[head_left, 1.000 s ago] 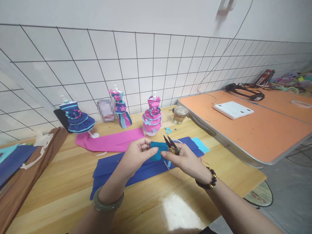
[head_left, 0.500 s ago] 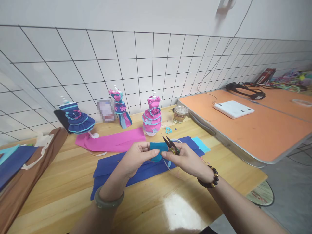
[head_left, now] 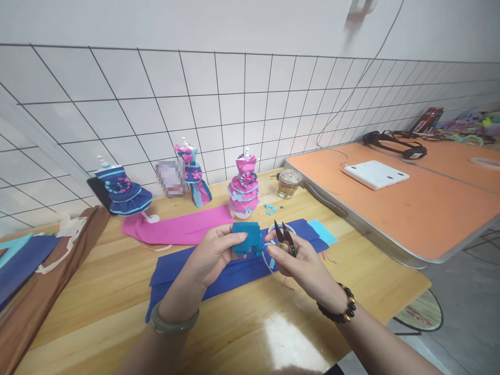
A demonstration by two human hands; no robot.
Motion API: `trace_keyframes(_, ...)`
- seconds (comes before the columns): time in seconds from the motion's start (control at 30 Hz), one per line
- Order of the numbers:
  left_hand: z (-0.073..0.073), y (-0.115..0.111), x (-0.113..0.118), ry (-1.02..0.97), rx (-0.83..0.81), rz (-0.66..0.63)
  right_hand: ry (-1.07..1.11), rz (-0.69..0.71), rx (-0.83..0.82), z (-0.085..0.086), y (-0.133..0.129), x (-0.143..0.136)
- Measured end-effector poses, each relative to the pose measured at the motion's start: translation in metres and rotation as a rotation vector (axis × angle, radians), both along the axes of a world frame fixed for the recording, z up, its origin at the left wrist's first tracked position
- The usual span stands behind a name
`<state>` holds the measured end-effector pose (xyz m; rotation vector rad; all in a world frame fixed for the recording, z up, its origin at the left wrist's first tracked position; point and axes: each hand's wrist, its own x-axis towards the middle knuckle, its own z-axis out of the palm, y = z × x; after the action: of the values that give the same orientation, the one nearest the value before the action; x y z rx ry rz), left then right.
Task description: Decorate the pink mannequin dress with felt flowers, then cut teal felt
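Observation:
A folded teal piece of fabric [head_left: 247, 238] is pinched between the thumb and fingers of my left hand [head_left: 213, 251], above the dark blue cloth [head_left: 219, 278]. Its right edge looks cut or uneven. Just to the right, my right hand [head_left: 302, 260] holds small dark scissors [head_left: 286, 240], blades pointing up and slightly apart. The right fingertips are close to the teal fabric but apart from it. Behind the hands stands a small dress form in a tiered pink dress [head_left: 245, 187].
Pink cloth [head_left: 183, 226] lies behind the blue one. Two more dressed forms [head_left: 124, 192] [head_left: 194, 172] stand along the tiled wall. A lidded glass [head_left: 289, 185] is at the back, light blue cloth [head_left: 322, 232] at the right. An orange table [head_left: 394, 208] adjoins, bearing a white box [head_left: 375, 174].
My right hand has let go of the teal fabric and moved slightly right with the scissors, which now point more upright. My left hand has shifted a little left, and more of the fabric shows.

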<state>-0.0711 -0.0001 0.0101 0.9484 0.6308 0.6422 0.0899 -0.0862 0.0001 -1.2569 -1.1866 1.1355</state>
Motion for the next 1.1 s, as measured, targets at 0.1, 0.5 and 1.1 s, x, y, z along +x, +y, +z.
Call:
trace_keyframes(0.1, 0.001, -0.002, 0.002, -0.03, 0.007, -0.037, -0.066, 0.002, 0.002, -0.001, 0.003, -0.004)
trace_keyframes(0.5, -0.004, 0.0, 0.003, -0.042, -0.092, -0.052, -0.328, -0.129, 0.176, -0.009, 0.013, -0.002)
trace_keyframes(1.1, 0.0, -0.007, 0.006, -0.102, 0.026, 0.051, 0.199, 0.213, 0.004, -0.023, -0.018, 0.001)
